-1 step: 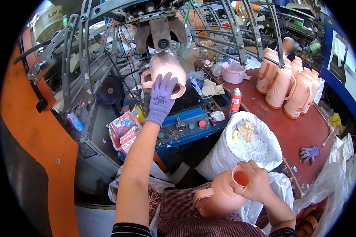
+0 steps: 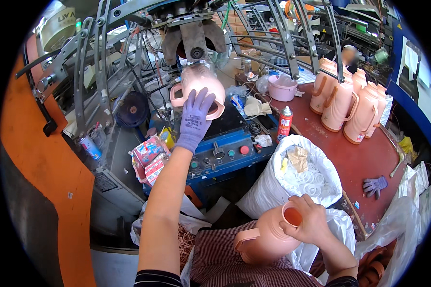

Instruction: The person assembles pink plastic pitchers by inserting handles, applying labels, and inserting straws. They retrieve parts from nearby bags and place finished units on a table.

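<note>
Lettering in dark ink marks the back of the purple glove [image 2: 193, 125] on the left hand [image 2: 196, 117]. Its fingers lie extended along a pale pink flask casing [image 2: 203, 82], tilted under the machine's metal head [image 2: 196, 40]; the thumb is hidden, so I cannot tell whether they grip or only rest on it. The bare right hand [image 2: 309, 221] has its fingers closed on the neck of a second casing, the salmon-pink one [image 2: 273, 235], tipped over the person's lap with its round mouth facing up and right.

Printed things stand around: a red spray can [image 2: 284, 126] with a pale label band, upright beside the white sack [image 2: 263, 196] of clear rings [image 2: 316, 184]; a pink-and-white printed box [image 2: 151, 160] left of the blue control panel [image 2: 220, 157]; a blue-and-white can [image 2: 90, 148], leaning, farther left. Large dark letters run across a cream container [image 2: 57, 27] at upper left.

On the red-brown desk [image 2: 330, 165], a cluster of pink casings [image 2: 339, 107] stands upright, some with a small sticker near the base. A pink bucket [image 2: 282, 89] sits behind the spray can, and a loose purple glove [image 2: 375, 186] lies near the desk's right edge.
</note>
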`<state>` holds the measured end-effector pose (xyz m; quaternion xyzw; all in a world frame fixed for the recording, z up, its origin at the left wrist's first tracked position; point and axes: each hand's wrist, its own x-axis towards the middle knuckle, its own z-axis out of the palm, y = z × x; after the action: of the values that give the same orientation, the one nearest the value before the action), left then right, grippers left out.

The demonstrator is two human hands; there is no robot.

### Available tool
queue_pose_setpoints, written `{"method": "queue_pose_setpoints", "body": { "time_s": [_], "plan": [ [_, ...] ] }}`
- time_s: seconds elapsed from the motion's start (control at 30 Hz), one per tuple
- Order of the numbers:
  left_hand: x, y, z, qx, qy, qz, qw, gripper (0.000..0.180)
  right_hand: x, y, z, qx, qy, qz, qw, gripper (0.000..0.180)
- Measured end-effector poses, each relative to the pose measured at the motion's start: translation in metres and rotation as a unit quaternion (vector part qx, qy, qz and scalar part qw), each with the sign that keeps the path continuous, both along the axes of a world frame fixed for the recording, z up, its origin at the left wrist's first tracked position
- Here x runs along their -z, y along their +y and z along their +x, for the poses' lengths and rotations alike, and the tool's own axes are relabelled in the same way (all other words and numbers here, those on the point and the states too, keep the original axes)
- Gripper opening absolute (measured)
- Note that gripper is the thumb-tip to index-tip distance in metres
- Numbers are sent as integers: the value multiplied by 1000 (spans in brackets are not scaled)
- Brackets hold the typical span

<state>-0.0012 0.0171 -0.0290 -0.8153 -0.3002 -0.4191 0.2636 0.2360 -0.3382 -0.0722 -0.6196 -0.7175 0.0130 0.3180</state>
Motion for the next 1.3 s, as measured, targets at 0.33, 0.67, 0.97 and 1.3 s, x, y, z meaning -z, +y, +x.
{"method": "queue_pose_setpoints", "body": {
  "time_s": [0.33, 0.67, 0.97, 1.3],
  "plan": [
    [-12, 1, -5, 6, 72, 17, 997, 70, 14, 18, 6, -6, 22, -8, 1000, 64],
    [-18, -7, -14, 14, 94, 4, 995, 65, 17, 34, -10, -31, 52, 7, 998, 69],
    [-26, -11, -11, 26, 174, -10, 984, 62, 27, 17, -11, 18, 82, 24, 996, 69],
    [58, -228, 63, 404, 121, -481, 769, 81, 75, -106, 97, 205, 241, 89, 944, 31]
  ]
}}
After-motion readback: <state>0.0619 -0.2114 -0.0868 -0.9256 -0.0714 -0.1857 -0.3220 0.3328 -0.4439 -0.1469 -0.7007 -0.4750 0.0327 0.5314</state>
